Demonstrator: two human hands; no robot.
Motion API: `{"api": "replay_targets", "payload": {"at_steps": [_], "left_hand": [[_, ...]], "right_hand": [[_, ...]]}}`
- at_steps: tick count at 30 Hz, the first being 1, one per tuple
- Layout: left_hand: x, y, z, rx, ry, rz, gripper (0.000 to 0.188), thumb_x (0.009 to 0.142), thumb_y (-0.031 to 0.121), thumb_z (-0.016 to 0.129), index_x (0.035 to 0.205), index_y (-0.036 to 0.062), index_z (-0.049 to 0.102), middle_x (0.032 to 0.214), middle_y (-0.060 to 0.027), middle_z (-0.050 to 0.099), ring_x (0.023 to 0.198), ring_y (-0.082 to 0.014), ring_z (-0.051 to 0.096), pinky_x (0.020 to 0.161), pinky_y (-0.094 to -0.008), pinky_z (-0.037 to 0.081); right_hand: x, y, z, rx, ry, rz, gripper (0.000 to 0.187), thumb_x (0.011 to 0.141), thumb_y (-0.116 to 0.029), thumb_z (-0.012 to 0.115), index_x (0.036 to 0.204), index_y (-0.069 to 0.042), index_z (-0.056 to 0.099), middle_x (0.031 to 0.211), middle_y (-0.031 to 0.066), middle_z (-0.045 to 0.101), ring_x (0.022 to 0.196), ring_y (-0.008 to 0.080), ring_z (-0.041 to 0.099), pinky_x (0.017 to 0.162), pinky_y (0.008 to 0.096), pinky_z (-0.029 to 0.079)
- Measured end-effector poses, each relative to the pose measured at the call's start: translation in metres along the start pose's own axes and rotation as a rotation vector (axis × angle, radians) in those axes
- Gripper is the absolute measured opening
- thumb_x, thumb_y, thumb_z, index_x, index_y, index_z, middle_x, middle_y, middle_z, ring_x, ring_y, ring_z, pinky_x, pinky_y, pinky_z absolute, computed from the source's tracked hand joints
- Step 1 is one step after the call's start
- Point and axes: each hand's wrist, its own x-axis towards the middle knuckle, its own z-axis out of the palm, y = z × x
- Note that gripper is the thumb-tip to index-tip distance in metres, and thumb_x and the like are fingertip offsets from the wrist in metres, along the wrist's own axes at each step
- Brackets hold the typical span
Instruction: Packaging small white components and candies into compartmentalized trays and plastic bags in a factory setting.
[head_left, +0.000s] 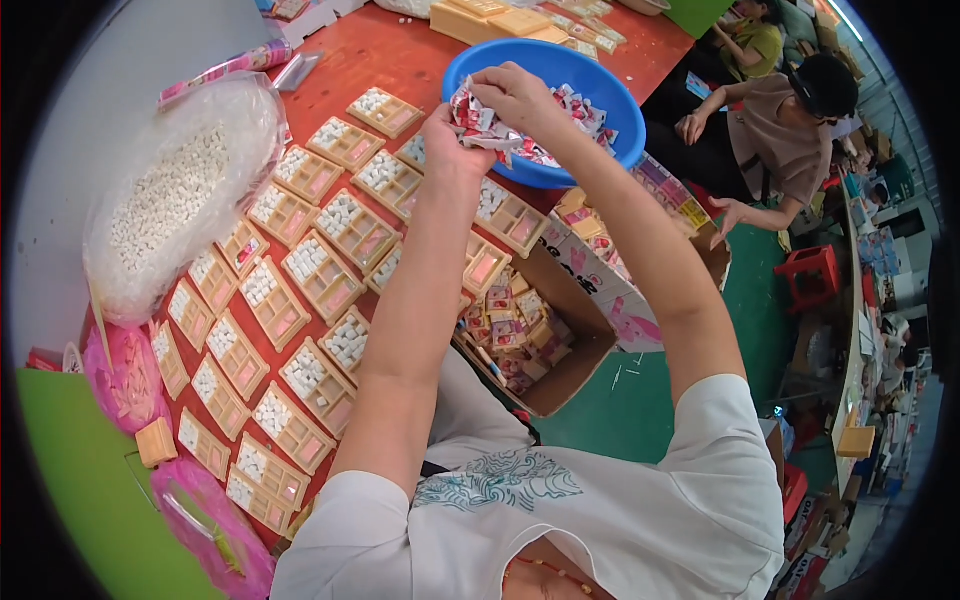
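The red table (350, 60) is crowded with rows of tan two-compartment trays (300, 270), leaving little free surface; its near edge drops to a green floor (640, 400) where an open cardboard box (570, 330) stands. Over the blue basin (600, 75), the left hand (455, 140) and right hand (515, 95) are both closed on a bunch of small red-and-white sachets (490, 130), raised above the rim.

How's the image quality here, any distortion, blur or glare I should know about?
Head view: strong fisheye bending, with black corners and the red table edge curving. Lighting is even and bright, with no hard shadows. The clear bag of white pieces shows soft glare. Both hands, left and right, with the sachets over the blue bowl, look sharp.
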Motion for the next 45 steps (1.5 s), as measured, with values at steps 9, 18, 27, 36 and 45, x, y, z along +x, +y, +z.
{"api": "replay_targets", "payload": {"at_steps": [9, 18, 27, 36, 45], "left_hand": [[-0.057, 0.018, -0.026, -0.06, 0.033, 0.057, 0.03, 0.091, 0.022, 0.04, 0.102, 0.0015, 0.059, 0.091, -0.0133, 0.063, 0.08, -0.0307, 0.061, 0.074, -0.0475, 0.05], [-0.089, 0.043, -0.091, -0.048, 0.093, 0.066, 0.031, 0.09, 0.027, 0.037, 0.093, 0.0055, 0.059, 0.084, -0.0125, 0.062, 0.073, -0.0275, 0.059, 0.064, -0.0432, 0.051], [-0.118, 0.044, -0.108, -0.042, 0.12, 0.073, 0.031, 0.087, 0.027, 0.044, 0.089, -0.0004, 0.058, 0.083, -0.0156, 0.059, 0.063, -0.0237, 0.049, 0.043, -0.0338, 0.035], [-0.136, 0.036, -0.121, -0.059, 0.132, 0.012, 0.034, 0.085, 0.026, 0.049, 0.097, -0.0052, 0.058, 0.083, -0.0131, 0.057, 0.062, -0.0186, 0.046, 0.044, -0.0288, 0.031], [-0.147, 0.027, -0.13, 0.02, 0.157, -0.078, 0.037, 0.09, 0.036, 0.048, 0.105, 0.0053, 0.061, 0.099, -0.0186, 0.062, 0.072, -0.0245, 0.054, 0.046, -0.0323, 0.036]], "right_hand": [[-0.02, -0.018, 0.032, 0.575, -0.209, 0.149, 0.027, 0.084, -0.02, 0.061, 0.098, 0.003, 0.065, 0.079, 0.0071, 0.063, 0.074, 0.0158, 0.058, 0.066, 0.0289, 0.046], [-0.134, -0.079, 0.044, 0.245, 0.114, -0.205, 0.016, 0.082, -0.01, 0.062, 0.095, -0.001, 0.06, 0.093, 0.012, 0.057, 0.09, 0.0259, 0.057, 0.076, 0.0356, 0.046], [-0.186, -0.068, 0.058, 0.142, 0.256, -0.348, 0.014, 0.076, 0.004, 0.065, 0.088, -0.001, 0.061, 0.084, 0.0124, 0.06, 0.073, 0.0268, 0.061, 0.063, 0.0328, 0.049], [-0.201, 0.038, 0.02, -0.12, 0.228, -0.14, 0.012, 0.079, 0.005, 0.062, 0.089, -0.001, 0.06, 0.087, 0.0118, 0.059, 0.077, 0.0276, 0.06, 0.065, 0.0329, 0.049], [-0.2, 0.068, 0.022, -0.272, 0.119, -0.234, 0.016, 0.077, 0.003, 0.062, 0.09, -0.005, 0.061, 0.095, 0.009, 0.06, 0.084, 0.0282, 0.06, 0.072, 0.0372, 0.049]]}}
